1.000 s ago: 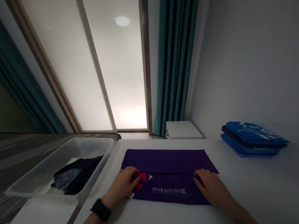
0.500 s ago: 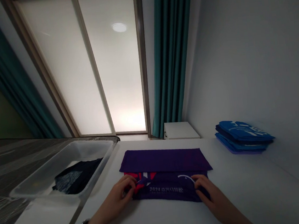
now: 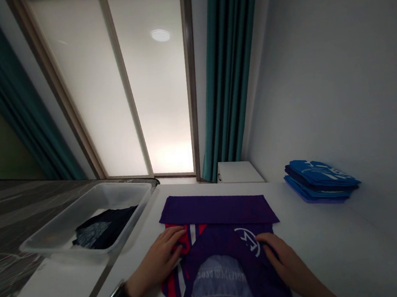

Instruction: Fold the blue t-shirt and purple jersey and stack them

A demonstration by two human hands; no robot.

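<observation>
A purple T-shirt with red and white panels lies on the white table in front of me. Its far part is folded over into a flat purple band, while the collar end with the greyish inner back spreads toward me. My left hand rests on the red and white panel at the left, fingers stretched out. At the right side, beside a white round logo, my right hand touches the cloth with thumb and forefinger apart.
A translucent plastic bin with dark clothing inside stands at the left. Folded blue garments form a stack on the right near the wall. Behind the table is a small white cabinet, with a teal curtain above.
The shirt's near part, doubled back before, now lies opened toward me, showing the collar and logo. My left hand's fingers have gone from pinching cloth to lying stretched on it.
</observation>
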